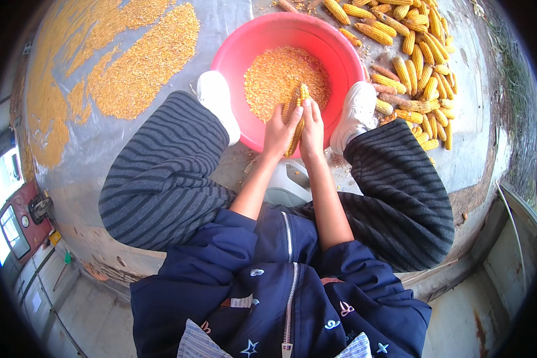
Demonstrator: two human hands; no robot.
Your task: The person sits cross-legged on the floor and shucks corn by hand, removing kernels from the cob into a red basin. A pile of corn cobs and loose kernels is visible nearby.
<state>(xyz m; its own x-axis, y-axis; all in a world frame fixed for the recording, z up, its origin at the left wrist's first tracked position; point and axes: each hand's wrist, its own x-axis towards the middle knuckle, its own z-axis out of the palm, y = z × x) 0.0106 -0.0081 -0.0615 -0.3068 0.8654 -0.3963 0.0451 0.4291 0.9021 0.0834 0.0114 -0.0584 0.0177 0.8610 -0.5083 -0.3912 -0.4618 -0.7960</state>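
Both hands meet over the near side of a red plastic basin point(232, 49), which holds loose yellow corn kernels point(273, 71). An ear of corn point(303, 93), upright in the view and with part of its kernels on, is gripped between them. My left hand point(279, 129) closes around its left side, along with what looks like a second, darker cob. On the right, my right hand point(312, 127) presses against the ear, fingers near its upper half. The fingers hide part of the ear, whose lower end shows between the wrists.
Many ears of corn point(425, 53) lie piled at the right, some bare cobs point(387, 71) among them. Kernels point(147, 67) are spread over the sheet at the left. White shoes point(217, 100) flank the basin, and a pale plastic stool point(286, 188) shows below the hands.
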